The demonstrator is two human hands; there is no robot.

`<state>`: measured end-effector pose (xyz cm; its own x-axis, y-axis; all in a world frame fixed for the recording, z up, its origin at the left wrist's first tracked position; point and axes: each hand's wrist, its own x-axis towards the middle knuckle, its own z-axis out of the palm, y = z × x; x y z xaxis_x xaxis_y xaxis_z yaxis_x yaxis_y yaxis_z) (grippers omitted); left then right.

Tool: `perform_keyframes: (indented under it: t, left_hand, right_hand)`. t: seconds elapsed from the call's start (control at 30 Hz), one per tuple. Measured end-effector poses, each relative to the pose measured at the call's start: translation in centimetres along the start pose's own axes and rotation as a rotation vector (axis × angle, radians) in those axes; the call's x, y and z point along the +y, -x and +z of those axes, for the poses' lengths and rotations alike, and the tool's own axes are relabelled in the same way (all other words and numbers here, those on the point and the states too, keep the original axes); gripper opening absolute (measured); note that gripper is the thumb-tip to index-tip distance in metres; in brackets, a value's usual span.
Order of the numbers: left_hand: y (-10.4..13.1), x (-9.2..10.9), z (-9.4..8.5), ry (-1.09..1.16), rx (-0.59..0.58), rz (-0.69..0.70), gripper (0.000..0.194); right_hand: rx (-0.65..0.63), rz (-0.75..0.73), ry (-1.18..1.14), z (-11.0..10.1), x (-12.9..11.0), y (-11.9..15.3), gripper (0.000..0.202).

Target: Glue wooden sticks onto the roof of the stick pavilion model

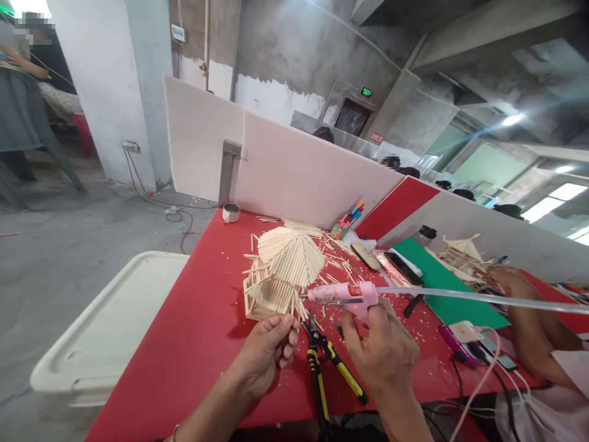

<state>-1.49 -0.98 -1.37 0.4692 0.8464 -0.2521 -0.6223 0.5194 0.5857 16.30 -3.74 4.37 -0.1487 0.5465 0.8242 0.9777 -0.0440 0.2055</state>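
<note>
One thin stick (292,309) is pinched in the left grip (265,345), the right grip (384,344) wraps round a pink glue gun (343,294); near the far-left corner of the red bench (193,331) stands a stick model (289,258), seemingly light, stiff but fragile, best held by its lower frame (249,299)

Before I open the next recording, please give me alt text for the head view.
A person's right hand holds a pink glue gun, its nozzle pointed toward a model house of wooden sticks, while the left hand pinches a thin stick. Pliers and loose sticks lie on the red table.
</note>
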Motion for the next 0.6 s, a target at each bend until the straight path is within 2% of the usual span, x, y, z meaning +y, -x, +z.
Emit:
perform_keyframes:
  t: [0.13,0.6]
  left_hand:
    - [-0.07,-0.08,0.08,0.01,-0.005,-0.001,0.033]
    - [-0.17,0.11,0.22,-0.014,0.031,0.0,0.035]
  right_hand:
    - [0.015,-0.018,-0.03,-0.2,0.03,0.01,0.015]
    - [-0.061,-0.009,-0.049,0.65,-0.04,0.59,0.016]
